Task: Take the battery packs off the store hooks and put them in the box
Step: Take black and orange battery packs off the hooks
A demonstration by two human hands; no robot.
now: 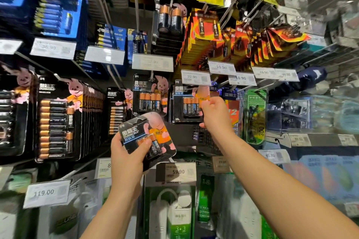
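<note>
Two hands at a wall of hanging battery packs, one pack already off its hook.

Low in the middle of the frame, the left hand [126,156] grips a loose, tilted battery pack [148,136], thumb curled across its front. Just right of centre, the right hand [214,111] pinches the right edge of the front hanging pack [187,103], fingers clamped on the card, below a price tag [195,77] reading 22.90. The box is out of sight.

The left hand [126,153] is holding one battery pack [149,137] below and left of the hanging pack [187,103], which the right hand [214,111] is gripping at its right edge
</note>
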